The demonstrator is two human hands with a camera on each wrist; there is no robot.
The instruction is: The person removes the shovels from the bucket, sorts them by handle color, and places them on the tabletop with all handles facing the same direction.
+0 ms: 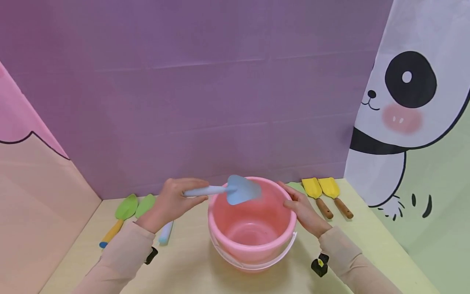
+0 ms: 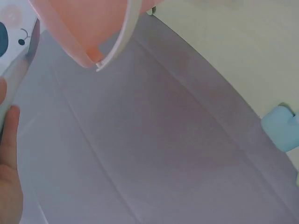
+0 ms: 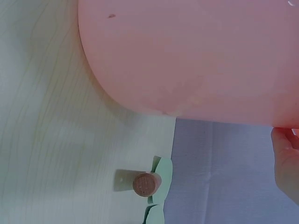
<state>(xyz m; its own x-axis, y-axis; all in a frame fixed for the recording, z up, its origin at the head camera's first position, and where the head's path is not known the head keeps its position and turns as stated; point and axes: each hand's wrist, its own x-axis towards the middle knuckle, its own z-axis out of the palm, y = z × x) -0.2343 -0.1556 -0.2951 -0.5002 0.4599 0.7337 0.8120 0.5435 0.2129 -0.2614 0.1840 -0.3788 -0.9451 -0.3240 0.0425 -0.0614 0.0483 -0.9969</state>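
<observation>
My left hand (image 1: 176,200) grips the pale handle of a blue toy shovel (image 1: 242,191), its blade over the mouth of a pink bucket (image 1: 253,248). In the left wrist view only part of this hand (image 2: 10,163) shows at the left edge, beside the handle. My right hand (image 1: 302,208) holds the bucket's rim on the right side, thumb toward the inside. In the right wrist view the bucket wall (image 3: 187,60) fills the top, with the fingers (image 3: 282,144) at its edge. The bucket's white carrying handle (image 1: 253,267) hangs down in front. Inside, the bucket's bottom is visible.
On the table (image 1: 187,269), a green shovel (image 1: 126,207) with a yellow handle, another green blade (image 1: 145,205) and a pale blue handle (image 1: 166,233) lie left. Two yellow shovels (image 1: 312,188) with wooden handles lie right. A purple backdrop (image 1: 220,102) stands behind.
</observation>
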